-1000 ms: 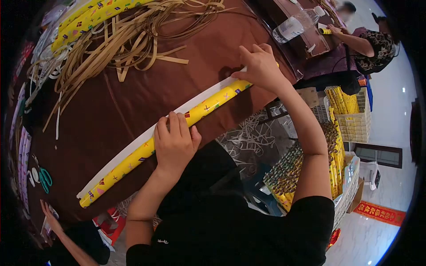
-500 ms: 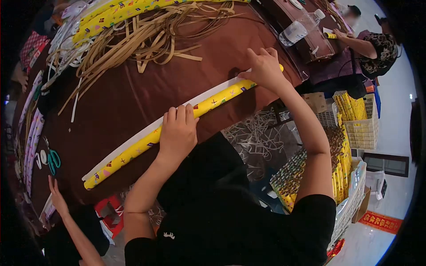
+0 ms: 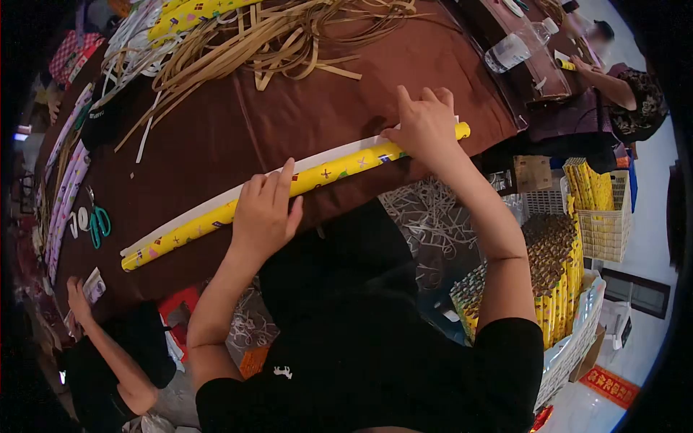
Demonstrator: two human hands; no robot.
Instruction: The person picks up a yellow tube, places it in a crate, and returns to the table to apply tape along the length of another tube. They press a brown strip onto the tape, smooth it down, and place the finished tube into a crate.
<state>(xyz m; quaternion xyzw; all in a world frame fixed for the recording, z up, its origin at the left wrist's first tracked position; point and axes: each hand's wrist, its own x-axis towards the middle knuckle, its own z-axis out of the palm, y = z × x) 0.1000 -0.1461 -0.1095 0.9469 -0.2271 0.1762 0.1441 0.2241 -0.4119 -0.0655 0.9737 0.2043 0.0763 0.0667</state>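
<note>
A long roll of yellow patterned wrapping paper (image 3: pixel 336 169) lies slantwise across the brown-covered table, near its front edge. A white strip of the sheet's underside shows along its far side. My left hand (image 3: pixel 261 216) rests on the roll left of its middle, fingers stretched over it and thumb apart. Near the right end, my right hand (image 3: pixel 429 131) lies over the roll with its fingers apart and raised, the thumb towards the white edge. Both palms hide the paper beneath them.
Brown flat strips (image 3: pixel 289 43) are heaped at the back. Green-handled scissors (image 3: pixel 99 225) lie at left, near purple rolls (image 3: pixel 66 206). A plastic bottle (image 3: pixel 521 47) lies back right. Crates (image 3: pixel 603 231) of yellow rolls stand at right. Another person's hand (image 3: pixel 78 297) is at the left edge.
My left hand has slid left along the roll, and its fingers are more spread. My right hand has opened somewhat. The roll lies at a flatter angle in view, as the camera has shifted.
</note>
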